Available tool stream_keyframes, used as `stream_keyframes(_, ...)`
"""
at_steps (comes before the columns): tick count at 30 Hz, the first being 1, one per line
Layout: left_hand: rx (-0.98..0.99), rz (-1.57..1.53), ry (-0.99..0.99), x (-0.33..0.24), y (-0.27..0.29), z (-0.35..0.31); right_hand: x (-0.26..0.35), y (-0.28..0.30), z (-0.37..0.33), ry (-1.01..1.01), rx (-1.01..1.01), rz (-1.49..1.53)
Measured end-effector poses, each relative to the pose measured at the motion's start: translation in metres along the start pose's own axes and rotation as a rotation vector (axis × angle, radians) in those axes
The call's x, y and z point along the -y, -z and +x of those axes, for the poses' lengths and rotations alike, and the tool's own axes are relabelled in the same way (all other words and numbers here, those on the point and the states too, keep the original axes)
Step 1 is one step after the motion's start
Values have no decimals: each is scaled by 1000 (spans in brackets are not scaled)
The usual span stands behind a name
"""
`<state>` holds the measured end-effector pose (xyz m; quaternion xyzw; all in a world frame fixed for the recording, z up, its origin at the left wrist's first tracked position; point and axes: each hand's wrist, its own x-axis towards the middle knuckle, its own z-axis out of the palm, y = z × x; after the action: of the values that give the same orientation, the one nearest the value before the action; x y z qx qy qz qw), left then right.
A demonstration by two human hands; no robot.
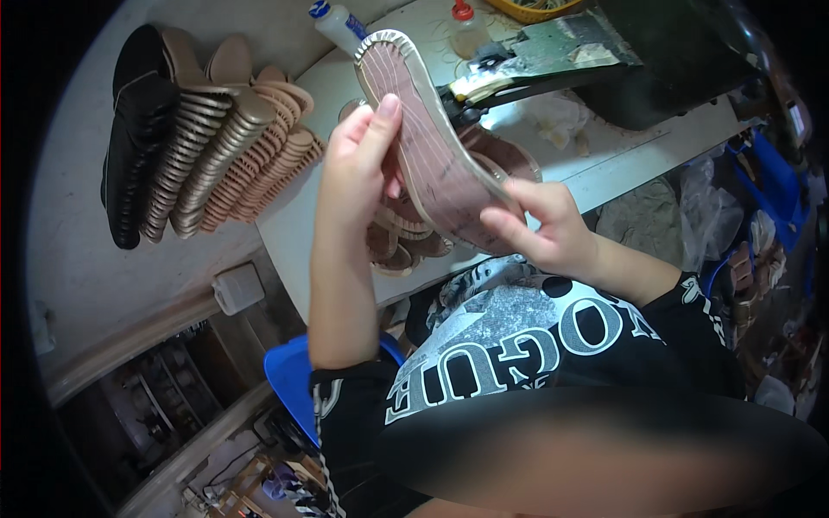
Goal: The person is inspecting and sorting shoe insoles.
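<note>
A shoe insole (423, 151) is held up in front of me, its pinkish-brown underside facing me and its pale gold edging gathered in pleats at the toe. My left hand (367, 151) grips it along its left side, thumb lying on the underside. At its lower right end, my right hand (548, 229) pinches the edge between thumb and fingers. Behind and below it, a pile of similar insoles (393, 255) lies on the white table (289, 220), partly hidden by the held one and my hands. The fingers behind the insole are mostly out of sight.
A dark green sewing machine (561, 52) stands just beyond the insole. Stacked black, gold and pink insoles (203, 147) are at left. A blue-capped white bottle (338, 24), a red-capped bottle (467, 33) and a yellow basket (535, 9) are at the back. Blue plastic (298, 380) shows at lower left.
</note>
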<state>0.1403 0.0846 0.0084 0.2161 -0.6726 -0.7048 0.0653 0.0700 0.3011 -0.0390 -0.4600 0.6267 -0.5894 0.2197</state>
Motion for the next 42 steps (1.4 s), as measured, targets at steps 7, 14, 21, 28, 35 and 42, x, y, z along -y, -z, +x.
stream_keyframes(7, 160, -764, -129, 20, -20, -31, 15, -15, 6, 289, 96, -52)
stream_keyframes(14, -116, -481, -148, 22, -5, -47, 21, -23, 12, 144, 139, 91)
stream_keyframes(21, -737, 970, 116, 144, 96, -83, 8, -31, 53, -82, 205, -517)
stream_keyframes(28, -615, -125, 360, 201, 133, -92, 4, -30, 46, -135, 297, -332)
stream_keyframes(35, -758, -54, 177, 166, 133, -103, 1, -21, 33, -105, 236, -178)
stream_keyframes(42, -669, -459, 138, 169, 124, -104, -9, -12, 21, -233, 208, -25)
